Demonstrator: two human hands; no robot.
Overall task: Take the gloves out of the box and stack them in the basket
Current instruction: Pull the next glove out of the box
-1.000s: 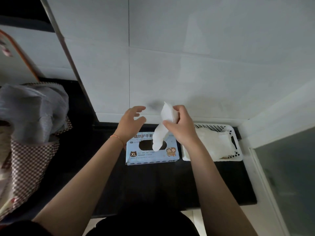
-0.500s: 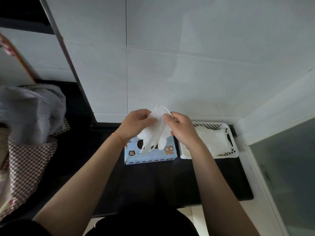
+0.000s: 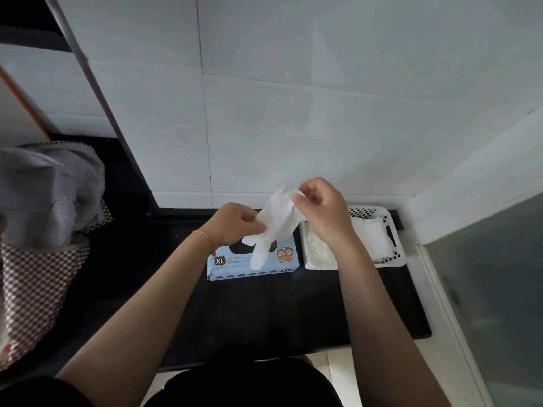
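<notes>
The wall [image 3: 293, 113] rises beyond both hands, pale tile. Under the hands runs the dark counter [image 3: 264, 304], a flat bed that keeps box and basket within a short reach. Far off the left hand's outer side slumps a checked bag [image 3: 35, 277] with grey cloth heaped in it, no part of the job.

The box [image 3: 252, 259] sits just below the left hand [image 3: 232, 227], marked XL, its oval slot facing up so gloves pull straight out. The basket [image 3: 390, 259] lies directly beside the box, under and past the right hand [image 3: 323, 212], white with holed walls; pale folded gloves already rest in it, so the stack looks begun.

1 glove [image 3: 276, 221] hangs between the 2 hands, clear of the slot, its fingers drooping over the box top. The right hand pinches the cuff end up high, fingers curled on it; the left hand pinches the lower edge near the palm. With 2 grips pulling apart, the limp sheet spreads flat, likely so that it will lie neatly on the pile rather than crumple.

A thin red cord [image 3: 205, 239] circles the left wrist.
</notes>
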